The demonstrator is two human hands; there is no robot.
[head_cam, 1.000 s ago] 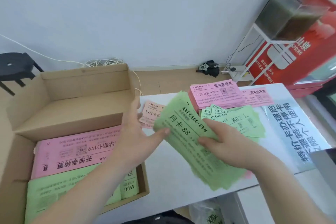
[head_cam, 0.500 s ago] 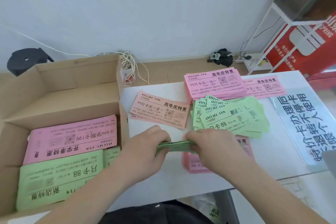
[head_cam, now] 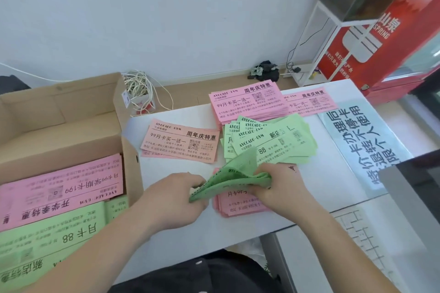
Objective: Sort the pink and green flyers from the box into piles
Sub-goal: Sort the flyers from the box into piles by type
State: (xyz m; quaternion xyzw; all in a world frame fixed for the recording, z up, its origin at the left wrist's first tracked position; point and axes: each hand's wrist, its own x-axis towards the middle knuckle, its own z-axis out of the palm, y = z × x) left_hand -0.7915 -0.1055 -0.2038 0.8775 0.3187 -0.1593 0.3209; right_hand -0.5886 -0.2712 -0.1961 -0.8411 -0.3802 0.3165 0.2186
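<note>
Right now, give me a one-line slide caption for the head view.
Left hand and right hand grip a green flyer bundle over a pink pile, beside the cardboard box.

1. Left hand and right hand are bare; left forearm and right forearm are bare as far as the frame edge;
2. Black garment below them; softly creased; a few small pale flecks.
</note>
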